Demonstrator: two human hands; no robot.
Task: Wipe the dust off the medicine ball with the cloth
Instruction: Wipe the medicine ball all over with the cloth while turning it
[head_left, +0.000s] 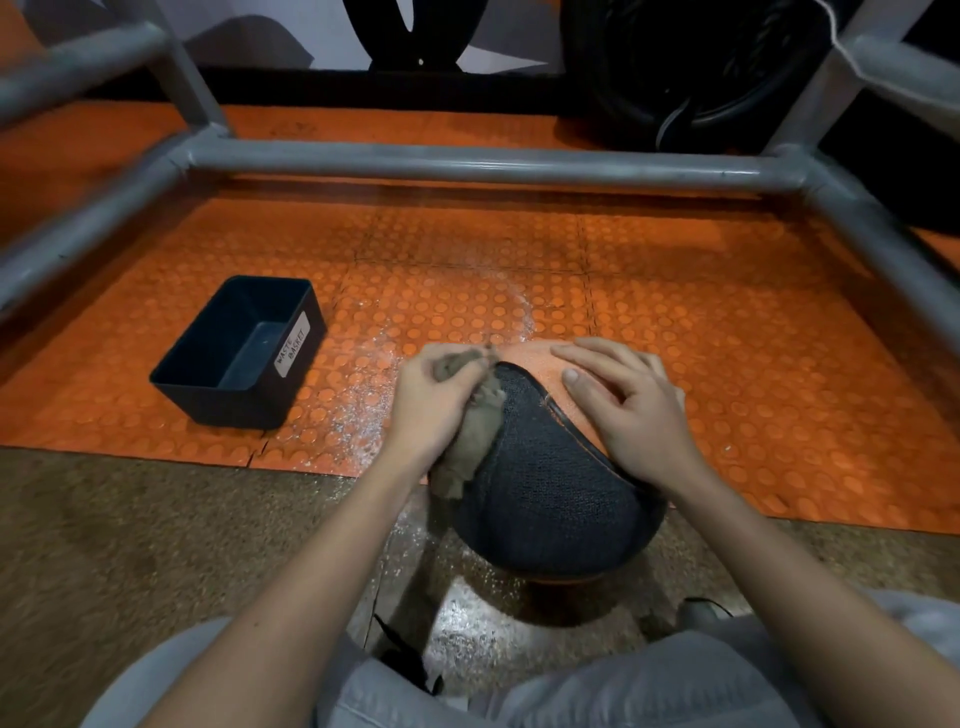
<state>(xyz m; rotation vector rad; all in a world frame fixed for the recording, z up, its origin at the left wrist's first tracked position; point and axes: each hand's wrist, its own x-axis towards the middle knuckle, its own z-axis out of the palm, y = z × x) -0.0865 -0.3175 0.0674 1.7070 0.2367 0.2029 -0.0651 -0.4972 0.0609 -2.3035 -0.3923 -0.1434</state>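
Head view: the medicine ball (550, 483) rests on the floor at the edge of the orange mat (727, 312). The left hand (436, 405), its grip pinching the bunched cloth (475, 436), presses the ball's left side; the right hand (631, 400), fingers spread, steadies the top. Risk: loosened dust may resettle nearby; the ball may roll. The ball's underside is hidden.
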